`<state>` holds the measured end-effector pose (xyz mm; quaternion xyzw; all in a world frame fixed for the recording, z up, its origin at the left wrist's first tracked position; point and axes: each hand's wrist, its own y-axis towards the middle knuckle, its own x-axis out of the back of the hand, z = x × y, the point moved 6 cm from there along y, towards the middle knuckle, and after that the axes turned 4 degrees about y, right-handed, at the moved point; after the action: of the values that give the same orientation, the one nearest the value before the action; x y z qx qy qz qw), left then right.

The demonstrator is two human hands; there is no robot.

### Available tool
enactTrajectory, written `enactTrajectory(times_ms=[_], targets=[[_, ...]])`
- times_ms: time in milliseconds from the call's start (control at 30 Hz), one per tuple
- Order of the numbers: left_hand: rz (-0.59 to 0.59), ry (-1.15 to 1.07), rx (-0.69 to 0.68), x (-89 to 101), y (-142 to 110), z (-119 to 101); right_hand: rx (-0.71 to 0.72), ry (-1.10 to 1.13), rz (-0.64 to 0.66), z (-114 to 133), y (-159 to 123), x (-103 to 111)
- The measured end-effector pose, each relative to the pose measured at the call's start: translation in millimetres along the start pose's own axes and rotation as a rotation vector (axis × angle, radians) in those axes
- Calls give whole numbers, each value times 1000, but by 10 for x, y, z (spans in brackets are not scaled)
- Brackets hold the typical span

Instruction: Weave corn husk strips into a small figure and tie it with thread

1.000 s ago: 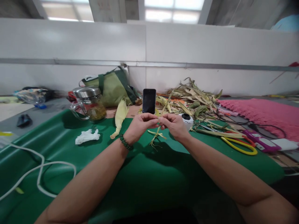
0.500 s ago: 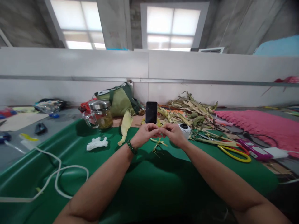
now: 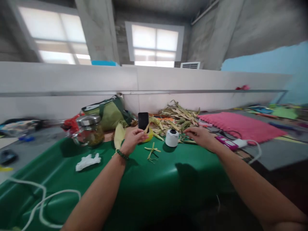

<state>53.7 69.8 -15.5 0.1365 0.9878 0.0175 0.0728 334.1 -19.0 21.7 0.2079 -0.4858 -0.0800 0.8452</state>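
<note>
My left hand (image 3: 134, 140), with a dark green bead bracelet at the wrist, pinches a pale strip of corn husk (image 3: 147, 127) before the upright phone (image 3: 143, 121). To the right, my right hand (image 3: 201, 136) is beside the husk pile, its thumb and fingertips drawn together. What they hold, if anything, I cannot make out. On the green mat (image 3: 154, 179) between my hands lies a small knotted figure of husk strips (image 3: 152, 151). A white spool (image 3: 171, 138) with a dark top stands right of it. A yellow tape roll (image 3: 149, 135) sits at the phone's base.
A heap of dry husks (image 3: 179, 115) lies at the back. Leftward are a whole pale husk (image 3: 118, 136), a lidded glass jar (image 3: 89, 131), a green bag (image 3: 108, 112), crumpled white tissue (image 3: 88, 162) and a white cord (image 3: 42, 205). Rightward are a purple box (image 3: 226, 143) and pink cloth (image 3: 243, 125).
My hands have moved apart; the left keeps a husk strip and the right has gone rightward to the husk pile. The view has turned right. The yellow and red loops no longer show.
</note>
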Motion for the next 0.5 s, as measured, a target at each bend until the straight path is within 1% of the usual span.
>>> enactTrajectory(times_ms=[67,100,133,200,233,300,367,433,500], targets=[[-21,-31,-2,36,29,0,-183,-256,83,-421,-174,231],[-29,-49,-8,54,46,1,-267,-349,148,-605,-281,288],[-41,-60,-10,74,62,5,-319,-379,172,-743,-385,325],[-44,-60,-9,97,82,12,-379,-403,202,-931,-568,299],[-40,-57,-12,103,83,12,-397,-411,210,-997,-640,256],[-21,-46,-16,101,73,9,-389,-409,212,-1096,-722,160],[-17,-39,-14,105,59,12,-330,-364,204,-1181,-717,99],[-19,-46,4,115,51,27,-293,-293,254,-1290,-659,57],[6,-45,11,117,48,37,-369,-313,312,-1424,-596,56]])
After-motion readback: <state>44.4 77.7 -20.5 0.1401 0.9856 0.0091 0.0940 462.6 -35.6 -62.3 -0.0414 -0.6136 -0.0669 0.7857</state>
